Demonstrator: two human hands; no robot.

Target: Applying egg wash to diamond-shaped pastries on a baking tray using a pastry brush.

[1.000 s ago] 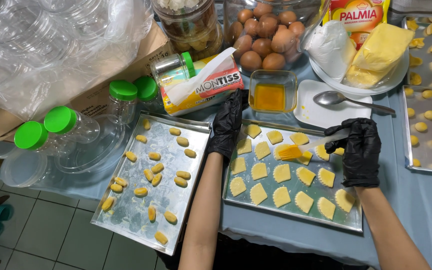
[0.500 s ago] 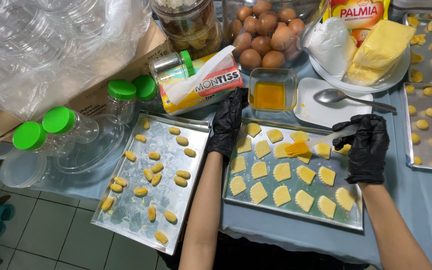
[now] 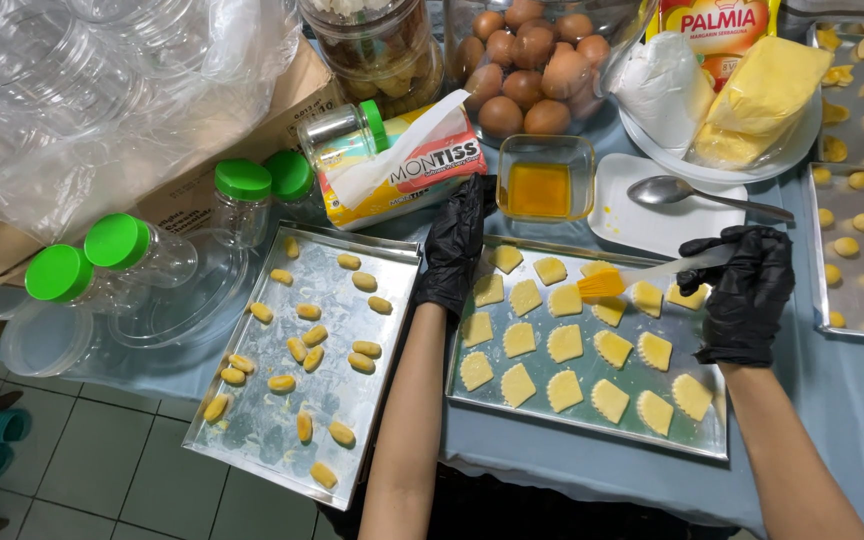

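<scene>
Pastry brush with a pale translucent handle and yellow-orange bristles is pinched in the right hand, which wears a black glove and is closed around the handle's upper end. The brush's long axis runs from that hand down and to the left, so the bristles sit on the far row of the middle baking tray, touching a scalloped dough piece near the tray's far edge. The bristle end lies between the two hands, a little nearer the right one.

The left hand, also gloved in black, rests flat with fingers together on the far left corner of the same tray, gripping nothing that can be made out; it seems to steady the tray. The dough pieces are laid in three loose rows across the tray.

Just beyond the tray's far edge stands a small square glass dish of amber egg wash, directly up from the bristles and between the hands. To its right lies a white rectangular plate with a metal spoon on it. A second tray of small oval dough pieces sits to the left, overhanging the table's near edge. Brown eggs in a clear bowl, a block of yellow margarine and green-lidded clear jars stand farther back.
</scene>
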